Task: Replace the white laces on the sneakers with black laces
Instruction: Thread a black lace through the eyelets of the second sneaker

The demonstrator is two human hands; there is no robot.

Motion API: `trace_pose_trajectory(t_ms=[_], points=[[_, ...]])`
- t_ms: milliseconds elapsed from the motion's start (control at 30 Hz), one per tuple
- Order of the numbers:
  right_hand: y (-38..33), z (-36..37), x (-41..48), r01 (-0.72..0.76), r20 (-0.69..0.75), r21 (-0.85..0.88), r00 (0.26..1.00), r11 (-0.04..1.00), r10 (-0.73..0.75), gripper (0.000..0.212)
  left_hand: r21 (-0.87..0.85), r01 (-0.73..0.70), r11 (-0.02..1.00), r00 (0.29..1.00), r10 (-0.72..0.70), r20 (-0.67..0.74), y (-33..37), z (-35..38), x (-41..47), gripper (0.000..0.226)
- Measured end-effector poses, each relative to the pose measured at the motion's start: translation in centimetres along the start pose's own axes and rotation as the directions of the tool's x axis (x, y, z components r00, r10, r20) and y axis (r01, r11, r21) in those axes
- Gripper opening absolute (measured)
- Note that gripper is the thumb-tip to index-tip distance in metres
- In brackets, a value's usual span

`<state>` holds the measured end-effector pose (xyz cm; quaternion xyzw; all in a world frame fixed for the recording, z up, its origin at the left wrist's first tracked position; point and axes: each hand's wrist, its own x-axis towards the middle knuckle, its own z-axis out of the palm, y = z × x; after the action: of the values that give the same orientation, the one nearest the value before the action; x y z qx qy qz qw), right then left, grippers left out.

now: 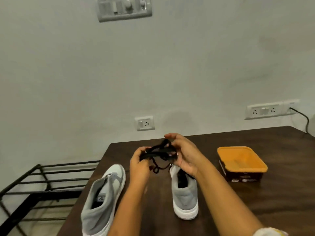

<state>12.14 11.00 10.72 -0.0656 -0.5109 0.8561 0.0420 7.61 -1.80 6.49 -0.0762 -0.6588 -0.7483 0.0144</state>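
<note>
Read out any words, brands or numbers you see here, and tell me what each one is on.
No text is legible.
Box, side labels: too blurred to read.
Left sneaker, tongue tag: a small mark, too blurred to read.
Wall sockets and black laces: no lettering visible.

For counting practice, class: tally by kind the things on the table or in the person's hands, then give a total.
sneakers: 2
orange-topped box: 1
bundle of black laces: 1, held between the left hand and the right hand
Total: 4
</note>
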Motion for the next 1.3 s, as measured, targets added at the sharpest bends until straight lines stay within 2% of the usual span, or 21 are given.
trace_pose_trajectory(t_ms=[67,100,167,233,300,367,467,533,600,667,733,800,967,1033,1133,1300], points=[[1.7,0.4,-0.2,-0.037,-0.026,-0.071,0.999,0.997,0.035,0.04,0.094,0.072,0.993,0.995,-0.064,-0.081,-0.4,-3.0,0.4,0.039],[2.4,0.6,-0.3,-0.063,-0.039,-0.132,0.998,0.989,0.058,0.042,0.193,0.085,0.978,0.992,-0.064,-0.112,-0.9,-4.4,0.7,0.037],[3.8,1.2,-0.1,-0.112,-0.098,-0.272,0.991,0.956,0.088,0.044,0.422,0.09,0.902,0.99,-0.034,-0.138,-1.6,-7.2,1.1,0.034],[4.7,1.9,0.3,-0.17,-0.197,-0.454,0.977,0.874,0.087,0.038,0.608,0.081,0.79,0.993,-0.011,-0.118,-2.4,-9.4,1.4,0.029],[5.4,1.9,1.1,-0.225,-0.272,-0.694,0.961,0.684,0.04,0.028,0.782,0.09,0.617,0.995,-0.029,-0.092,-3.1,-10.6,1.6,0.023],[6.2,0.8,2.1,-0.248,-0.297,-0.876,0.953,0.414,-0.057,0.032,0.885,0.144,0.442,0.988,-0.119,-0.102,-3.9,-11.0,1.7,0.03],[6.7,-0.2,2.3,-0.375,-0.385,-0.922,0.914,0.095,-0.126,0.024,0.886,0.187,0.424,0.976,-0.183,-0.119,-4.7,-10.7,1.9,0.036],[7.0,-0.4,2.2,-0.476,-0.471,-0.879,0.876,-0.028,-0.101,0.041,0.911,0.169,0.376,0.981,-0.158,-0.117,-5.3,-10.6,2.0,0.039],[7.3,-0.8,2.5,-0.525,-0.519,-0.848,0.85,-0.075,-0.093,0.057,0.929,0.188,0.318,0.976,-0.169,-0.139,-6.0,-10.9,2.6,0.043],[7.8,-1.2,2.9,-0.551,-0.545,-0.828,0.834,-0.106,-0.08,0.06,0.921,0.248,0.3,0.952,-0.254,-0.174,-6.7,-11.1,3.5,0.041],[8.1,-1.6,3.0,-0.555,-0.556,-0.816,0.83,-0.161,-0.043,0.053,0.92,0.282,0.272,0.926,-0.329,-0.187,-7.4,-11.0,4.3,0.046],[8.4,-1.8,3.3,-0.555,-0.56,-0.809,0.828,-0.191,-0.03,0.044,0.934,0.251,0.253,0.933,-0.321,-0.164,-7.6,-10.4,4.4,0.049],[8.7,-2.5,3.5,-0.563,-0.573,-0.79,0.819,-0.242,-0.037,0.032,0.923,0.22,0.315,0.926,-0.365,-0.097,-7.9,-6.6,3.7,0.047],[8.5,-3.2,3.2,-0.569,-0.579,-0.781,0.814,-0.259,-0.044,0.03,0.931,0.148,0.333,0.932,-0.362,-0.019,-7.8,-4.4,3.1,0.05],[7.6,-5.1,2.8,-0.598,-0.603,-0.758,0.795,-0.262,-0.068,0.032,0.951,0.034,0.308,0.927,-0.365,0.085,-7.9,-1.2,1.8,0.049],[6.1,-8.2,1.9,-0.632,-0.635,-0.728,0.768,-0.266,-0.084,0.033,0.95,-0.052,0.307,0.929,-0.335,0.159,-9.2,3.4,0.8,0.059]])
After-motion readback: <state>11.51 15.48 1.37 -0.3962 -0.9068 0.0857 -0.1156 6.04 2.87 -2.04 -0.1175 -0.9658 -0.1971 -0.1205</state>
